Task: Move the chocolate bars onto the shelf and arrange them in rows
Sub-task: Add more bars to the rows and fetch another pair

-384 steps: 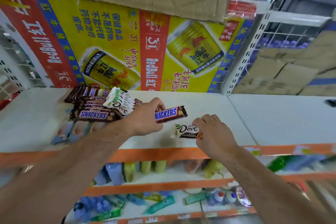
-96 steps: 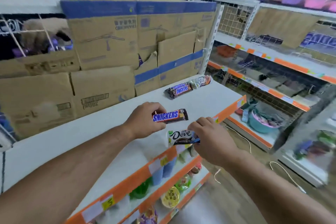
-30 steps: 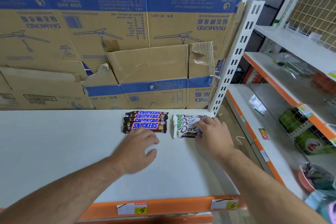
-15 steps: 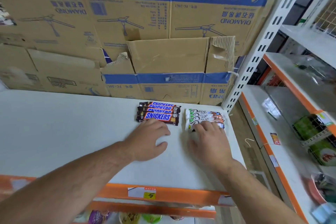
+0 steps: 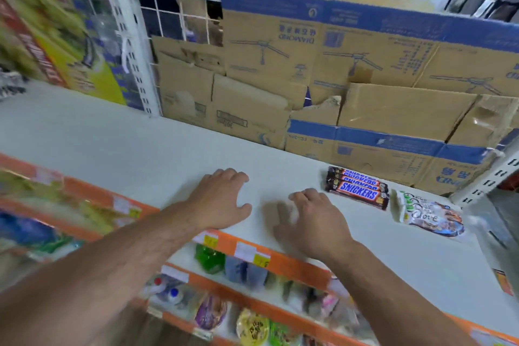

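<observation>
White shelf: Snickers left of Dove; left hand and right hand, left of Snickers, spread, holding nothing.

Both hands — left hand, right hand — left the Snickers row and Dove row, empty, left of them.

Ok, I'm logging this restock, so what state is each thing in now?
Brown-wrapped Snickers bars: lying flat in a tight row, untouched.
White-and-brown Dove bars: lying flat beside them, apart, untouched.
Left hand: open, fingers spread, empty.
Right hand: fingers loosely curled, empty.
White shelf board: carries both groups near one end.
Brown cardboard boxes: flattened, standing behind the shelf.
</observation>
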The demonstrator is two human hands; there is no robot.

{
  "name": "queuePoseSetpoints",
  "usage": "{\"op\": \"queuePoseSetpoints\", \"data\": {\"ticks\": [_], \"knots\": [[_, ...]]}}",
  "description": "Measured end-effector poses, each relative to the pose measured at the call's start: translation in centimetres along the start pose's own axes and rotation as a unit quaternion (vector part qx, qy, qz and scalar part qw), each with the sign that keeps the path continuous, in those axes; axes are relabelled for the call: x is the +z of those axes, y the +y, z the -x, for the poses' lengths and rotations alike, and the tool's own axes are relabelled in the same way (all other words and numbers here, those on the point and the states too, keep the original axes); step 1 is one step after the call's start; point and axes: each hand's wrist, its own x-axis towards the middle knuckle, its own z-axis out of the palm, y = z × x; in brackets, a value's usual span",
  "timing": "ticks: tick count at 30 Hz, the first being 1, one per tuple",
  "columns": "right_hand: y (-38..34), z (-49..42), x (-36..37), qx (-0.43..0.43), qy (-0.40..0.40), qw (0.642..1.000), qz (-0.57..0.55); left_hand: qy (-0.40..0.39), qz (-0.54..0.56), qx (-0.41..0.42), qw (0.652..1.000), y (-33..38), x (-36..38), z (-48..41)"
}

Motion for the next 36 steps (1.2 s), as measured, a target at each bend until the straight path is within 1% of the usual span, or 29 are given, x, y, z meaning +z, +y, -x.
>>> {"op": "queuePoseSetpoints", "data": {"ticks": [2, 6, 10, 14, 18, 23, 26, 30, 33, 36], "knots": [[-5.1, -0.7, 0.4, -0.003, 0.015, 1.000, -0.004, 0.007, 0.004, -0.027, 1.000, -4.2, -1.8, 1.9], [-14.7, -2.9, 0.8, -0.039, -0.041, 0.998, -0.002, 0.026, -0.004, -0.057, 0.998, -12.5, -5.3, 6.0], [-23.3, -5.0, 2.0, -0.082, -0.041, 0.996, 0.005, 0.037, -0.007, -0.098, 0.994, -19.7, -8.3, 9.9], [-30.9, -7.1, 3.2, -0.127, -0.048, 0.991, 0.017, 0.059, -0.016, -0.140, 0.988, -26.1, -10.5, 12.9], [-37.1, -10.1, 4.7, -0.171, -0.057, 0.983, 0.019, 0.075, -0.011, -0.176, 0.981, -31.8, -11.9, 14.9], [-43.8, -14.8, 7.5, -0.217, -0.071, 0.973, 0.009, 0.070, -0.010, -0.228, 0.971, -39.4, -12.7, 15.2], [-47.9, -18.9, 9.4, -0.243, -0.070, 0.967, 0.000, 0.081, -0.019, -0.248, 0.965, -44.4, -13.3, 14.3], [-53.6, -24.9, 11.6, -0.278, -0.081, 0.957, -0.015, 0.075, -0.030, -0.284, 0.955, -51.1, -14.7, 12.6], [-57.8, -29.1, 12.5, -0.300, -0.097, 0.949, -0.025, 0.063, -0.031, -0.303, 0.950, -55.6, -16.2, 11.5], [-61.7, -32.8, 13.4, -0.325, -0.098, 0.940, -0.027, 0.067, -0.044, -0.312, 0.947, -59.8, -17.5, 10.5]]}}
